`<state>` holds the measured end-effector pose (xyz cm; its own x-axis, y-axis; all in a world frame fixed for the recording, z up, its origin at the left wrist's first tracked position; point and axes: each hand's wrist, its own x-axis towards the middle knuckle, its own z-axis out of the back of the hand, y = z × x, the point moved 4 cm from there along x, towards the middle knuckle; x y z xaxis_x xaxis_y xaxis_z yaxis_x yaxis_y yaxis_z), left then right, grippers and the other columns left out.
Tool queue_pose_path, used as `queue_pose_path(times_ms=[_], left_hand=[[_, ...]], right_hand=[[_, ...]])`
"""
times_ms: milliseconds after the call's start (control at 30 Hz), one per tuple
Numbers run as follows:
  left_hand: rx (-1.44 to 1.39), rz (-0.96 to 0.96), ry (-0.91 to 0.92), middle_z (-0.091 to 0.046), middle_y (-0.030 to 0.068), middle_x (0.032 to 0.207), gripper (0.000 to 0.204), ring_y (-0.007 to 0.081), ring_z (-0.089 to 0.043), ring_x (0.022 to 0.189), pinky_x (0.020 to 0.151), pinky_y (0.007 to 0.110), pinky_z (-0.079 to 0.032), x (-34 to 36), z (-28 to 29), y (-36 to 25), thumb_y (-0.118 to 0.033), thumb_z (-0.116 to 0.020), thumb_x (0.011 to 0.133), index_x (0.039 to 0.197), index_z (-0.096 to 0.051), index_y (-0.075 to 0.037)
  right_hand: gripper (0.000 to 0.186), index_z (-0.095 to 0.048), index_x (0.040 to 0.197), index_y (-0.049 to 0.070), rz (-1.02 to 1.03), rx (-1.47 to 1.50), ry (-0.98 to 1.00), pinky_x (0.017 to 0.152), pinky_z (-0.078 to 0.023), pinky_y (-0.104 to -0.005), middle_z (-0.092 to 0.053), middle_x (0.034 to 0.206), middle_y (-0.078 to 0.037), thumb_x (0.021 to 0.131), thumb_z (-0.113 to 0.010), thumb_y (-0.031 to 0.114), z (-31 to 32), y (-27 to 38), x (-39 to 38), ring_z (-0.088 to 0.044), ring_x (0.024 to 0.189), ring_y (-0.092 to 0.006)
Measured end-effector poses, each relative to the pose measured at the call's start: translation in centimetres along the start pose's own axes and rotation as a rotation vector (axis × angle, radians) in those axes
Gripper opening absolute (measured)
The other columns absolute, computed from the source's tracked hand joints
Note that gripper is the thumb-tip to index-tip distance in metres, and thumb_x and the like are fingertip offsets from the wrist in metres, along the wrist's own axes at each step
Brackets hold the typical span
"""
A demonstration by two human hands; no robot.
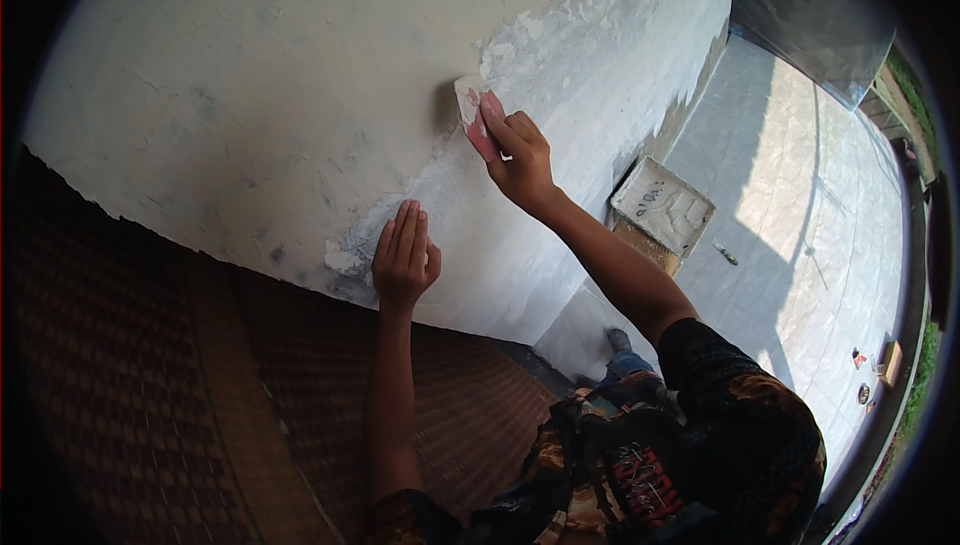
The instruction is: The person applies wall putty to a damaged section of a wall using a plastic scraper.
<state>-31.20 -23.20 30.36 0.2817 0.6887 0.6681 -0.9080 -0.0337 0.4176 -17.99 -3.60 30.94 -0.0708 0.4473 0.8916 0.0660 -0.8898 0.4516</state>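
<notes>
My right hand (521, 157) grips a flat pink putty spreader (479, 130), its face and edge smeared with whitish filler. The spreader's edge meets the pale plastered wall (290, 65), just below a rough, flaking patch (545, 40). Lower and to the left, my left hand (404, 257) lies against the wall with its fingers stretched out side by side. Beside those fingers is another patch of chipped white coating (350, 250). The left palm is partly turned from sight, and I see no tool in that hand.
On the right, a shallow tray (665, 180) of wet whitish filler rests on a brown block (645, 245). A small narrow tool (725, 253) lies on the pale tiled floor (800, 205). Brown woven matting (130, 365) is at lower left; a dark panel (815, 15) stands at upper right.
</notes>
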Motion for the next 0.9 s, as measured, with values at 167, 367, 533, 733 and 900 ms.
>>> queue_pose_path(times_ms=[167,367,533,733,900], left_hand=[[-0.009,-0.005,-0.005,-0.065,0.0165,0.132,0.041,0.0263,-0.061,0.127,0.108,0.04,-0.044,0.1,-0.3,-0.1,-0.006,-0.055,0.085,0.124,-0.064,0.005],[-0.006,0.011,0.014,-0.065,0.0165,0.132,0.041,0.0261,-0.061,0.126,0.109,0.04,-0.044,-0.2,0.1,0.1,-0.006,-0.056,0.085,0.124,-0.064,0.005],[-0.007,0.012,0.007,-0.065,0.0161,0.132,0.041,0.0263,-0.061,0.127,0.109,0.04,-0.043,-0.1,0.1,0.0,-0.005,-0.056,0.085,0.124,-0.064,0.004],[-0.02,0.011,-0.007,-0.064,0.0161,0.133,0.041,0.0268,-0.06,0.127,0.108,0.04,-0.044,-0.3,-0.4,0.0,-0.006,-0.056,0.085,0.124,-0.064,0.004],[-0.014,0.012,0.007,-0.064,0.0162,0.133,0.041,0.0267,-0.06,0.127,0.107,0.04,-0.044,-0.1,0.1,0.1,-0.005,-0.056,0.085,0.125,-0.064,0.004]], right_hand=[[0.063,-0.06,0.13,0.0,0.07,-0.139,-0.033,0.067,-0.052,-0.037,-0.059,0.087,-0.008,0.068,-0.067,-0.01,-0.9,-1.2,3.7,-0.057,0.081,-0.0265],[0.06,-0.062,0.128,0.001,0.018,-0.065,0.1,0.064,-0.056,-0.0394,-0.061,0.09,-0.008,0.069,-0.066,-0.009,-1.6,0.7,-5.4,-0.061,0.085,-0.0271],[0.059,-0.063,0.128,0.002,-0.035,-0.051,0.011,0.069,-0.056,-0.0383,-0.062,0.091,-0.008,0.07,-0.067,-0.008,0.1,1.2,1.7,-0.061,0.086,-0.0272],[0.062,-0.062,0.129,0.001,0.106,-0.15,0.018,0.068,-0.056,-0.038,-0.059,0.088,-0.007,0.068,-0.068,-0.008,-2.8,-0.6,0.1,-0.061,0.089,-0.0274],[0.063,-0.064,0.127,0.0,0.088,-0.09,0.048,0.065,-0.054,-0.0378,-0.059,0.083,-0.007,0.065,-0.066,-0.012,-1.3,0.0,-5.1,-0.059,0.078,-0.0263]])
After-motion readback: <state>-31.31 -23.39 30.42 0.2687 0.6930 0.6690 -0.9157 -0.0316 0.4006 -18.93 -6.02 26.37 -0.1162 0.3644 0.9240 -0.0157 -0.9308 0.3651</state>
